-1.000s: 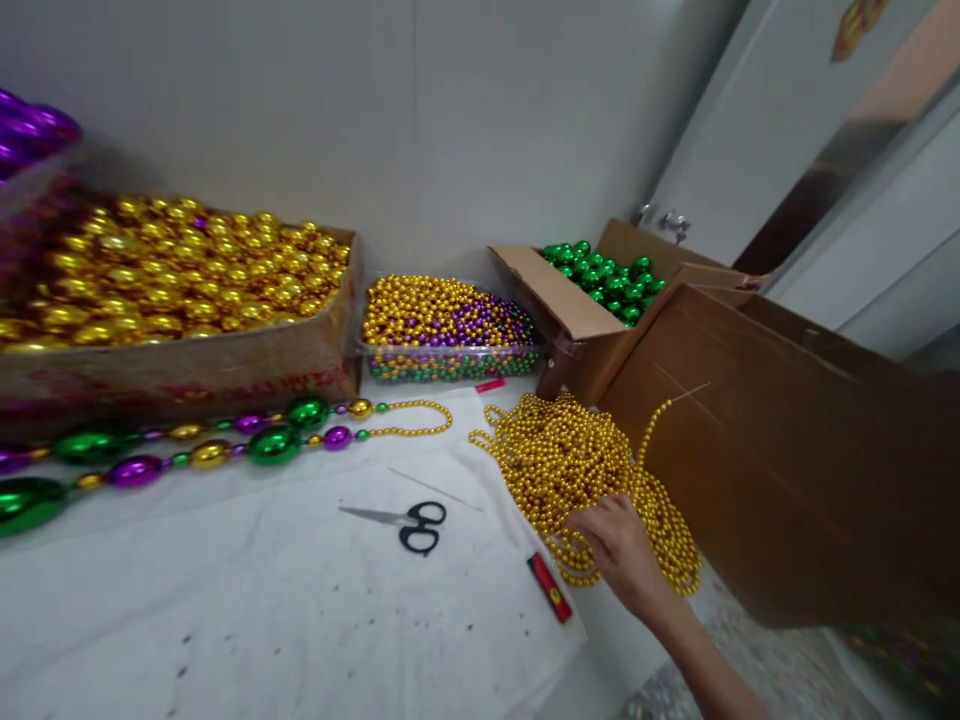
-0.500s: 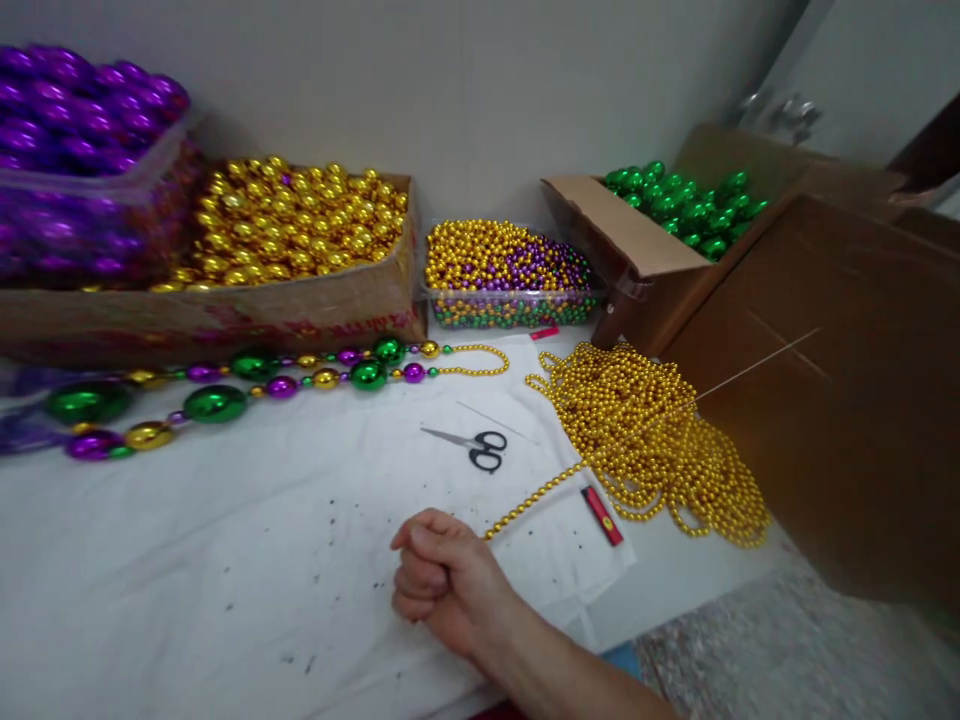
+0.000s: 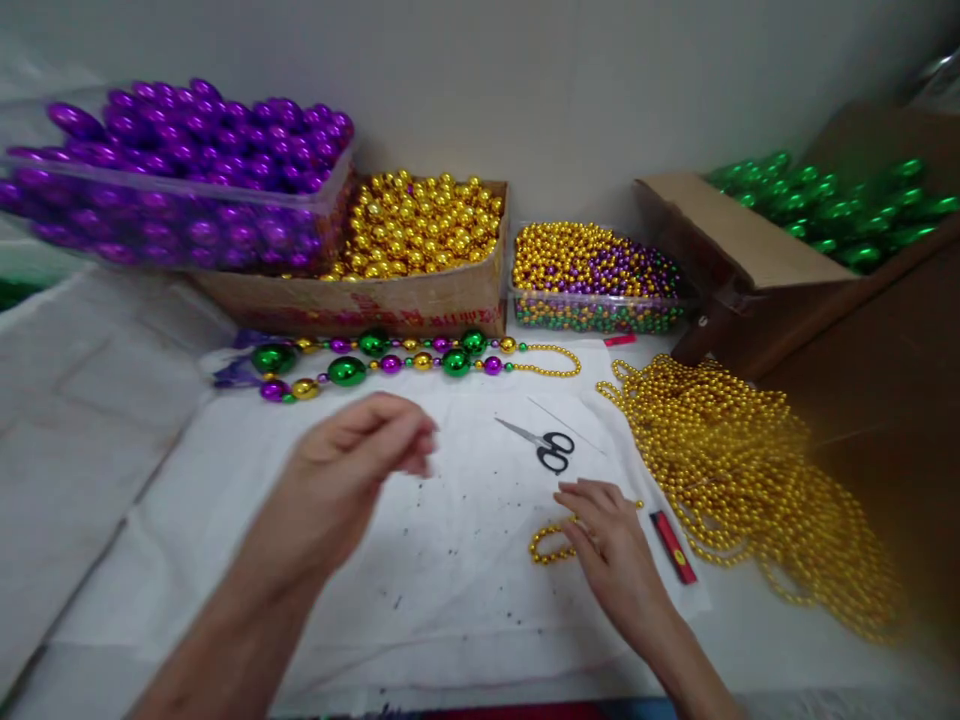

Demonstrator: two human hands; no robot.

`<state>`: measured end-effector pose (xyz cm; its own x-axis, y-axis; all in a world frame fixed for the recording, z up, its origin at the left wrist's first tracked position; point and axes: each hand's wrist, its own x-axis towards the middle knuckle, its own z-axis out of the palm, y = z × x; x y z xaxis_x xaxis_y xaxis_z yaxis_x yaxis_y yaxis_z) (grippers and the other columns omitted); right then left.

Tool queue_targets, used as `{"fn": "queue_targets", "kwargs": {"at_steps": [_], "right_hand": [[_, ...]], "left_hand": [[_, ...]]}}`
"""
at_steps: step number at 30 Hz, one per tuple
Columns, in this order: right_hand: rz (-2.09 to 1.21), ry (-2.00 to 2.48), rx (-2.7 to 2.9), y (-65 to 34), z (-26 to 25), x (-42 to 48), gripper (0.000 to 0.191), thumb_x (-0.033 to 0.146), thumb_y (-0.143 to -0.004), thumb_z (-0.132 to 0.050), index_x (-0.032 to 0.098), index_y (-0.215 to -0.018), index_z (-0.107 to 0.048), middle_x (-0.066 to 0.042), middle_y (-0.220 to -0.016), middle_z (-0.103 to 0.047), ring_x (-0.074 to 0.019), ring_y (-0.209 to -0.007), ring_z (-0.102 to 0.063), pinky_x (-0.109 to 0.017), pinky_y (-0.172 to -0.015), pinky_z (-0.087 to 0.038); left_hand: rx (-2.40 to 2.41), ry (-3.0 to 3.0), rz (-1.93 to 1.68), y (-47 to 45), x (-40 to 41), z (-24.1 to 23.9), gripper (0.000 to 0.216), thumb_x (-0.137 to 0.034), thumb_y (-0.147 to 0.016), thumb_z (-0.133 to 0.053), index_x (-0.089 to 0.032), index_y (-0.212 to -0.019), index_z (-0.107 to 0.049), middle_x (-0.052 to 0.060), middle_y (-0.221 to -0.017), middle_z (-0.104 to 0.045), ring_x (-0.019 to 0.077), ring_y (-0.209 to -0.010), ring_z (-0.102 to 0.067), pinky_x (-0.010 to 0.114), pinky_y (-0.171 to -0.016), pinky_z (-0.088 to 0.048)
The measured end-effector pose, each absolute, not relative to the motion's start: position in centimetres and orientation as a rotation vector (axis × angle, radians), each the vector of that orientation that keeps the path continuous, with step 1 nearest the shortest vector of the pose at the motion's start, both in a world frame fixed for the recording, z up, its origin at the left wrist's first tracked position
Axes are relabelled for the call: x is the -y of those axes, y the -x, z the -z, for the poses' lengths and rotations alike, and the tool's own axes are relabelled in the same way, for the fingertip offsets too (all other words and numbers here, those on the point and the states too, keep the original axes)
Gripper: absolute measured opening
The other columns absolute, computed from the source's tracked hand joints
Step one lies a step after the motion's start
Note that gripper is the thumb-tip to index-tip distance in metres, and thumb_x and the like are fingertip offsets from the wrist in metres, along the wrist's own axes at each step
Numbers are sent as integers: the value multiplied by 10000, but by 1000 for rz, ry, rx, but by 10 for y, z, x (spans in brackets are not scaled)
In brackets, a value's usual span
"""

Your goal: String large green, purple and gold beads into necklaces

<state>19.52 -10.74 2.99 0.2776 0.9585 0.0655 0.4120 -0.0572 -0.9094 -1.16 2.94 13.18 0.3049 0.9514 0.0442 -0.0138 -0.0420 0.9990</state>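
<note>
Above the white cloth [image 3: 480, 620], my left hand [image 3: 352, 470] is closed with its fingers curled together; anything inside is hidden. Lower right, my right hand [image 3: 611, 535] has its fingers stretched out over a short gold bead strand [image 3: 551, 553], which lies in a loop beside and partly beneath them. Just beyond that hand are scissors [image 3: 544, 446] with black handles and a thin needle-like rod [image 3: 566, 425]. A heap of gold bead strands [image 3: 720, 470] spreads to the right, with a red-and-black packet [image 3: 673, 548] between it and my right hand.
A necklace of green, purple and gold beads [image 3: 346, 371] lies along the back. Behind it stand a clear tub of purple beads [image 3: 330, 195], a cardboard box of gold beads [image 3: 420, 300] and a tub of small mixed beads [image 3: 600, 310]. An open carton [image 3: 750, 240] holds green beads.
My left hand has come into view. My right hand has gone from a fist on a gold bead strand to outstretched fingers, and the strand now lies looped on the cloth. The view has swung left.
</note>
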Motion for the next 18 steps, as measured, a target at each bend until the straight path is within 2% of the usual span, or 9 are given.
{"fn": "queue_targets", "kwargs": {"at_steps": [2, 3, 5, 6, 8, 9, 11, 15, 18], "right_hand": [[-717, 1516, 1186, -191, -50, 106, 278, 213, -875, -537, 294, -1120, -641, -39, -1196, -579, -224, -1146, -453, -400, -979, -350], [-801, 1400, 1071, -187, -60, 105, 301, 231, -887, -534, 311, -1169, -602, -32, -1217, -563, -208, -1121, -482, -369, -925, -410], [-1023, 1142, 821, -181, -74, 104, 335, 263, -883, -556, 316, -1213, -546, -34, -1192, -561, -166, -934, -564, -281, -706, -492], [-1119, 1043, 709, -179, -77, 104, 328, 274, -872, -578, 299, -1198, -546, -35, -1106, -586, -128, -775, -568, -227, -573, -466], [-1260, 958, 536, -179, -75, 106, 243, 296, -846, -623, 238, -1079, -587, 5, -809, -577, -52, -505, -416, -156, -403, -302], [-1297, 962, 471, -180, -70, 107, 192, 312, -834, -643, 212, -991, -598, 39, -666, -504, -33, -446, -315, -147, -379, -219], [-1333, 1004, 385, -185, -58, 111, 193, 347, -807, -678, 185, -845, -578, 83, -528, -343, -28, -423, -194, -157, -381, -125], [-1269, 1152, 356, -196, -42, 122, 280, 421, -769, -699, 180, -729, -563, 91, -485, -264, -38, -425, -160, -178, -389, -102], [-1183, 1240, 503, -203, -57, 136, 259, 446, -749, -698, 201, -698, -633, 59, -483, -352, -55, -424, -258, -187, -390, -176]], "left_hand": [[-699, -1412, -867, -33, -13, -119, 135, -234, -822, -595, -180, -737, -685, 47, -1106, -624, 191, -1082, -536, 304, -899, -443], [-633, -1421, -814, -52, -4, -112, 139, -234, -831, -584, -186, -753, -689, 43, -1220, -580, 209, -1196, -468, 327, -980, -394], [-599, -1389, -727, -78, 12, -98, 151, -253, -846, -567, -190, -781, -688, 45, -1313, -519, 226, -1268, -408, 343, -1007, -371], [-610, -1350, -709, -86, 19, -92, 156, -265, -852, -561, -190, -793, -684, 45, -1341, -496, 230, -1271, -407, 345, -1002, -374], [-646, -1261, -704, -92, 28, -81, 159, -280, -853, -560, -184, -793, -673, 47, -1347, -492, 233, -1266, -414, 343, -1006, -363], [-662, -1222, -701, -92, 31, -76, 157, -280, -851, -564, -180, -790, -668, 47, -1335, -505, 233, -1267, -412, 342, -1017, -347], [-671, -1179, -662, -90, 32, -67, 158, -276, -846, -568, -169, -771, -657, 53, -1276, -552, 232, -1256, -421, 335, -1024, -329], [-652, -1319, -501, -98, 14, -46, 190, -300, -866, -519, -167, -908, -648, 73, -1088, -630, 212, -1014, -566, 330, -857, -437], [-688, -1830, -483, -122, -14, -23, 177, -235, -856, -516, -169, -962, -642, 66, -999, -634, 201, -941, -553, 346, -858, -422]]}}
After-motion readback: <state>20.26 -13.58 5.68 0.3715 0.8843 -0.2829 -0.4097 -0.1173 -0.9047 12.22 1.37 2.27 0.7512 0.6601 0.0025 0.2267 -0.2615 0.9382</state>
